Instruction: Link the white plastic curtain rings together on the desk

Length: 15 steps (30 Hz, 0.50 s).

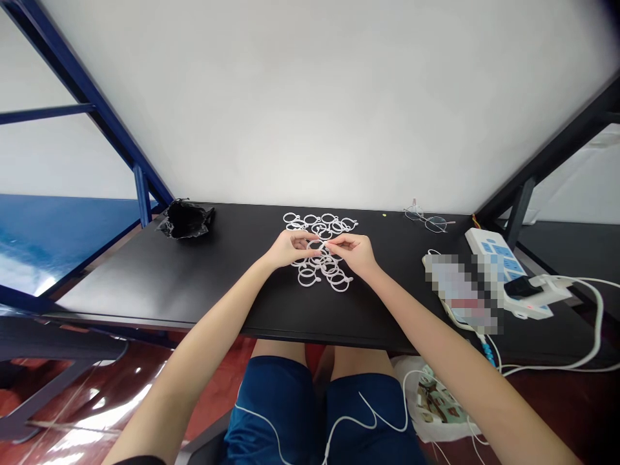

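Note:
White curtain rings (307, 278), each with a small eyelet, lie in a loose heap on the black table in front of me. Above the heap, my left hand (290, 248) pinches the left side of one white ring (314, 245) between thumb and fingers. My right hand (356, 253) meets it from the right, thumb and forefinger closed at the same ring's eyelet. The fingertips almost touch and partly cover this ring. More rings lie behind and in front of both hands, several overlapping.
On the black table (232, 284), a crumpled black plastic bag (186, 219) stands at the back left. Eyeglasses (434, 224) rest at the back right, near a blurred phone (458, 297) and a white power strip (489, 248). A white cable (598, 323) loops along the right edge.

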Each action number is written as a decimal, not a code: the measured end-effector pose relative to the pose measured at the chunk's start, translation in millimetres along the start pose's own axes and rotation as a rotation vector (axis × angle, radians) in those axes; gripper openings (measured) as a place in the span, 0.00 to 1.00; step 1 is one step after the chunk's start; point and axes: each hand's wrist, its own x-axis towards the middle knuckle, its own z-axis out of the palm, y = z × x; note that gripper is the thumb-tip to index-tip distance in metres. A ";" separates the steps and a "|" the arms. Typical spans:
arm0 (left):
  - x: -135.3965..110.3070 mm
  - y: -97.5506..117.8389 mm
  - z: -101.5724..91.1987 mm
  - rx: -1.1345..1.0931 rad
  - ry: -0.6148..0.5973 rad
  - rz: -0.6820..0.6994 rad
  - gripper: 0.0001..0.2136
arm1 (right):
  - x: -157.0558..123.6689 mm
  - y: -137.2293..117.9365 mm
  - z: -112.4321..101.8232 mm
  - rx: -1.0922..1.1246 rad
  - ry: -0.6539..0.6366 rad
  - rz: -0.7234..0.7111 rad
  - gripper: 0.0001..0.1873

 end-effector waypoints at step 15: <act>0.2 -3.0 -1.6 0.033 -0.009 -0.011 0.24 | -0.6 0.3 2.3 0.007 0.017 0.008 0.17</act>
